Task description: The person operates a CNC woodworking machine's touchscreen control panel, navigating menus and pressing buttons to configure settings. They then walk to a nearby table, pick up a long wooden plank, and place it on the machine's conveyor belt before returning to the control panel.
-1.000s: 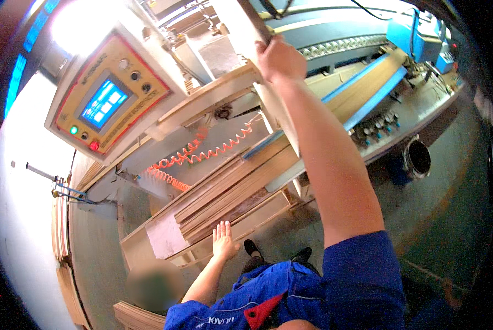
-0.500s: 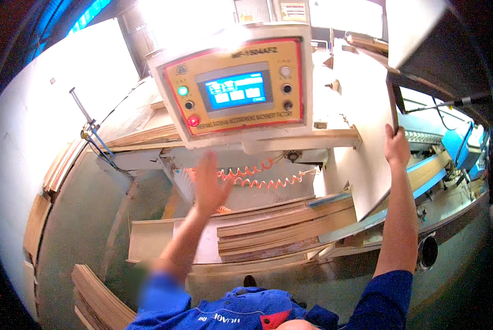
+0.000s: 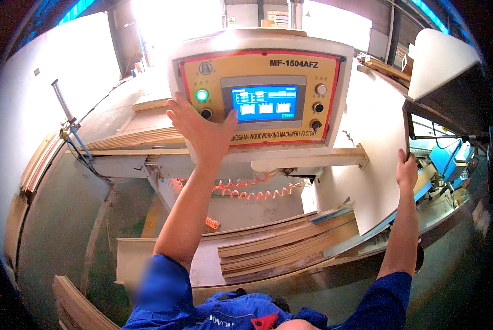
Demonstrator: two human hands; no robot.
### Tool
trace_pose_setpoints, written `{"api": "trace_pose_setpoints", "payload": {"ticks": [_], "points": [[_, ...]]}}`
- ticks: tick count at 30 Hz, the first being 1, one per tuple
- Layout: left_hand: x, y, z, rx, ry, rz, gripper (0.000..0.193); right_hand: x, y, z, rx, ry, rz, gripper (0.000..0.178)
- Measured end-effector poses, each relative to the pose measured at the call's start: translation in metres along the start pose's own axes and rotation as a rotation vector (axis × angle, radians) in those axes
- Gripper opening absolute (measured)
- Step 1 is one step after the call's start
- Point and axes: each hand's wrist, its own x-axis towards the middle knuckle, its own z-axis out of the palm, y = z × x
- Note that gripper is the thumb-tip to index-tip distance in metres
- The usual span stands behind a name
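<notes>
My left hand (image 3: 200,132) is raised with fingers spread, its fingertips against the lower left of a yellow control panel (image 3: 268,71), close to a lit green button (image 3: 202,95) and a dark knob (image 3: 206,114). The panel carries a blue touch screen (image 3: 264,102) and three more knobs down its right side. My right hand (image 3: 406,170) grips the right edge of a tall white board (image 3: 370,148) that stands on its lower end beside the panel.
A stack of thin wooden panels (image 3: 288,245) lies on the machine bed below. An orange coiled hose (image 3: 246,190) hangs under the panel. More boards lean at the left (image 3: 37,165) and lower left (image 3: 78,305). Blue machinery (image 3: 450,159) stands at the right.
My view has swung up toward the control panel. My left hand rose from beside the wood stack to the panel's buttons. My right hand stays on the white board.
</notes>
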Motion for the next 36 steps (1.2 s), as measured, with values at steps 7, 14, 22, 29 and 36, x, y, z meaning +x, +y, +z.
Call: {"api": "trace_pose_setpoints", "payload": {"ticks": [7, 14, 22, 29, 36], "points": [[-0.001, 0.004, 0.024, 0.183, 0.063, -0.106, 0.143, -0.005, -0.014, -0.009, 0.023, -0.042, 0.029, 0.077], [-0.003, -0.003, 0.033, 0.209, 0.046, -0.088, 0.147, -0.002, -0.010, -0.007, 0.009, -0.017, 0.003, 0.071], [-0.001, 0.002, 0.029, 0.202, 0.003, -0.107, 0.147, -0.004, -0.011, -0.008, 0.008, -0.010, 0.010, 0.069], [0.001, 0.000, 0.032, 0.198, 0.009, -0.091, 0.145, -0.001, -0.010, -0.008, -0.018, -0.016, 0.023, 0.072], [0.001, 0.001, 0.030, 0.217, -0.006, -0.097, 0.144, -0.001, -0.010, -0.008, -0.017, -0.031, 0.032, 0.073]]}}
